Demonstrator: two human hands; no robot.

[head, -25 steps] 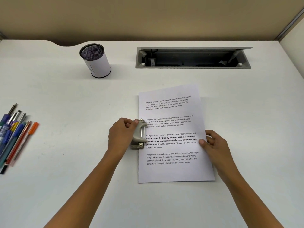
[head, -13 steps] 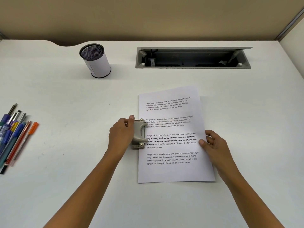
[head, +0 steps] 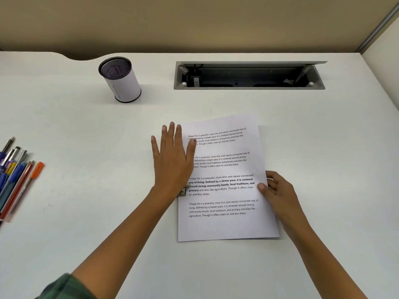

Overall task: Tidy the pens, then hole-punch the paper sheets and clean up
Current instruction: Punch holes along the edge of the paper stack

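Half a second earlier the left hand (head: pixel 172 160) had been curled around the small grey metal hole punch (head: pixel 183 191); now it lay flat on top of it, palm down, fingers (head: pixel 171 134) spread and straight, pointing toward the far side of the desk. Only a corner of the punch showed below the heel of the palm, at the left edge of the white printed paper sheets (head: pixel 226 190), about halfway along that edge. The thumb rested over the first block of text. Whether the punch lever was fully down could not be told, since the hand hid it.

The right hand (head: pixel 278 190) gripped the right edge of the sheets, thumb on top of the page and fingers curled at the edge. The sheets lay slightly rotated on the white desk (head: pixel 86 212), with four paragraphs of print facing the person.

At the left edge of the desk a loose bunch of pens (head: pixel 15 175) in blue, orange and red lay side by side, well apart from the paper. A cylindrical black mesh pen holder (head: pixel 121 80) wrapped in white paper stood upright near the back, with the grey cable tray recess (head: pixel 248 75) to its right. A green sleeve (head: pixel 64 288) showed at the bottom.
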